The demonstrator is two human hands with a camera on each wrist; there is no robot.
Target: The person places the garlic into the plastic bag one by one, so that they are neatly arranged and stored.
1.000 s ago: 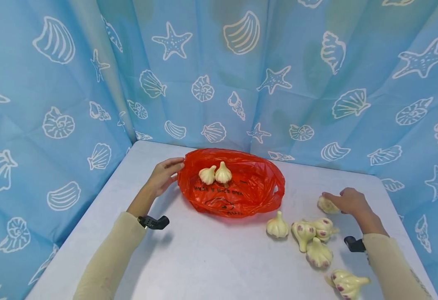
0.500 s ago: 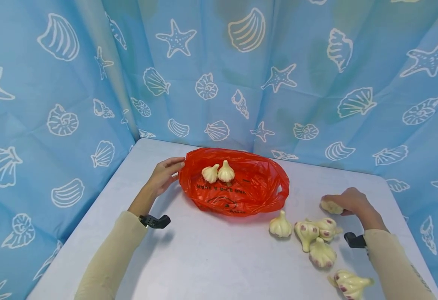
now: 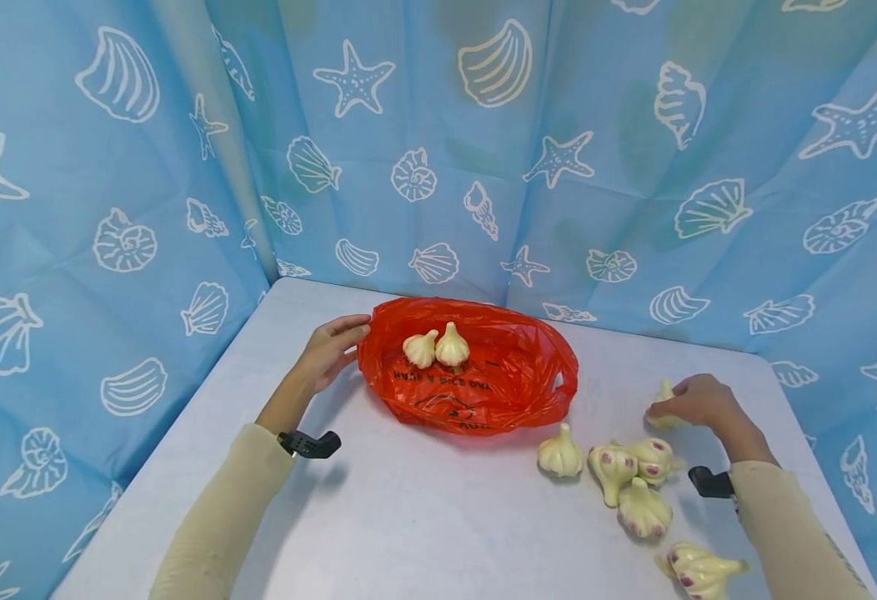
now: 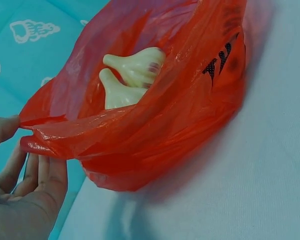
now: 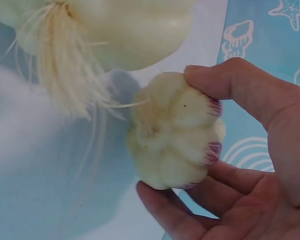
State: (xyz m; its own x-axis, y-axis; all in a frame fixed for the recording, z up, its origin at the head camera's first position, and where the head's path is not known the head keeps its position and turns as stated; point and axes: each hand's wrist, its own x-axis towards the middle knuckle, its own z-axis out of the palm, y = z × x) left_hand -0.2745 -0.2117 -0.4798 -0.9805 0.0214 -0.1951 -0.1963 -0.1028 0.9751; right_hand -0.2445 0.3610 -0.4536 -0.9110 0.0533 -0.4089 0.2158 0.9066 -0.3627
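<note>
My left hand (image 3: 326, 354) pinches the left rim of a red plastic bag (image 4: 190, 125), thumb on one side and fingers on the other. The bag lies wide-mouthed on the table, black print showing. Inside, towards its left end, two garlic bulbs (image 3: 451, 345) sit side by side. Over at the right, my right hand (image 3: 701, 404) grips another garlic bulb (image 5: 177, 130) between thumb and fingers; its purple-streaked side faces the palm. In the head view this bulb's stem points up, and the hand covers part of it.
Between the bag and my right forearm lie several more garlic bulbs (image 3: 644, 508), one close to the bag's lower right edge. Another bulb (image 3: 703, 568) lies near the front. A blue shell-patterned curtain (image 3: 438, 167) closes off the white table (image 3: 408, 525) at the back and sides.
The garlic bulb in my right hand has been turned, and its stem now stands up. My left hand stays on the bag's rim. The head view has shifted slightly.
</note>
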